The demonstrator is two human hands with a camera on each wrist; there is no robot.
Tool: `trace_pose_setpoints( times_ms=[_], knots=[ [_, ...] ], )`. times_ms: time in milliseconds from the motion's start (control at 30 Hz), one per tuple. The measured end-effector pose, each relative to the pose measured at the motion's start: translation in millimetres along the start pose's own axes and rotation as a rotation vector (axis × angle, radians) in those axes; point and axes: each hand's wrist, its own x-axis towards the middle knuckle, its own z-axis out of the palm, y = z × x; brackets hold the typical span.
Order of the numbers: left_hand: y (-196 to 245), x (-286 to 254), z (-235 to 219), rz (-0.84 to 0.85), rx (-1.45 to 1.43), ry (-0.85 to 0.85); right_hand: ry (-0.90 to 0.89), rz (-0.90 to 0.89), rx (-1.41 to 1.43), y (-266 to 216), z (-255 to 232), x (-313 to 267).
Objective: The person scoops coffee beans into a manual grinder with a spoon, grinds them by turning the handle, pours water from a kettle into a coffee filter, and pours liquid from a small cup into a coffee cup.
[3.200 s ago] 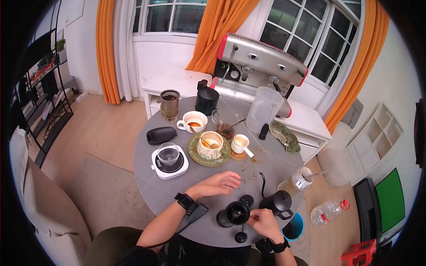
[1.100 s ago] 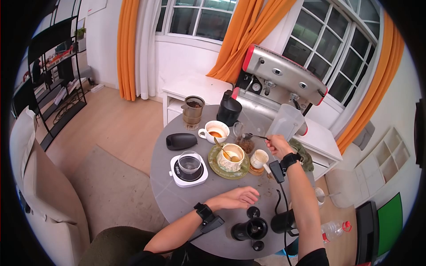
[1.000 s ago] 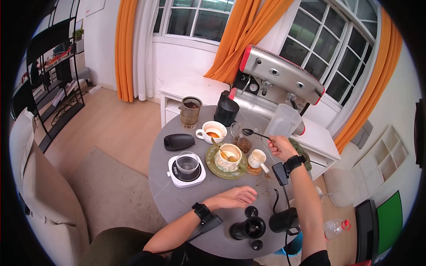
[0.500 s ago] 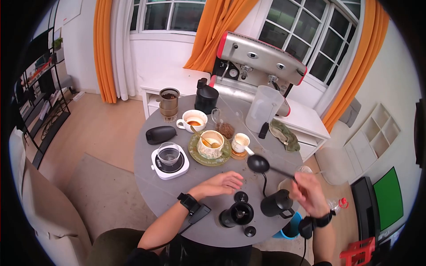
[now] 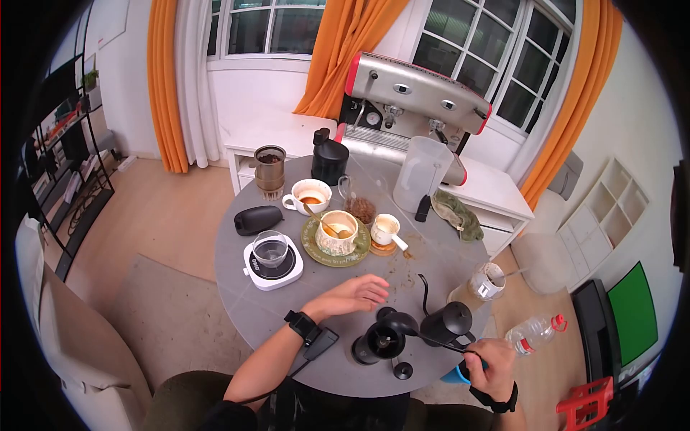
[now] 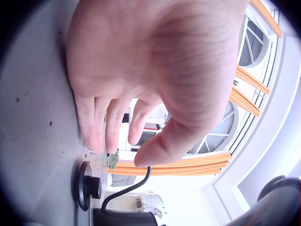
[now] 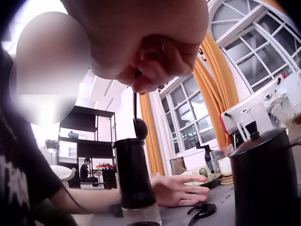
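Note:
My right hand (image 5: 491, 368) grips the handle of a black spoon (image 5: 405, 325). The spoon's bowl is right at the open mouth of a black cylindrical coffee grinder (image 5: 368, 348); in the right wrist view the spoon (image 7: 140, 128) tips down over the grinder (image 7: 134, 174). What the bowl carries is hidden. With fingers extended, my left hand (image 5: 352, 296) rests edge-down on the grey table behind the grinder, holding nothing. The grinder's crank handle shows two ends, a round black disc (image 6: 84, 186) near my left fingertips and a black knob (image 5: 402, 371) beside the grinder.
Close right of the grinder stands a black gooseneck kettle (image 5: 449, 323). Farther back are a glass jug with coffee beans (image 5: 361, 210), a cup on a green plate (image 5: 322, 257), a small white handled cup (image 5: 384, 228) and a white scale (image 5: 269, 280). A glass jar (image 5: 483, 286) stands near the right edge.
My right hand left the grinder, took the black spoon from the jug of beans and brought it back over the kettle to the grinder's mouth. My left hand stayed on the table.

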Motion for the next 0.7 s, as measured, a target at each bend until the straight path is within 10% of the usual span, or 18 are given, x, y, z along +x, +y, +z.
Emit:
trace_pose_setpoints(
  times_ms=[300,367,433,700],
  knots=[
    [-9,3,-3,0.038,-0.018,-0.02,-0.019,-0.167,-0.043,1,-1,11],
    [-8,4,-3,0.042,-0.001,-0.017,0.145,0.354,0.335,4,2,15],
    [-8,4,-3,0.037,0.038,-0.006,0.234,0.5,0.616,13,7,47],
    [-9,4,-3,0.05,0.03,0.01,0.073,0.689,0.872,81,82,213]
  ],
)
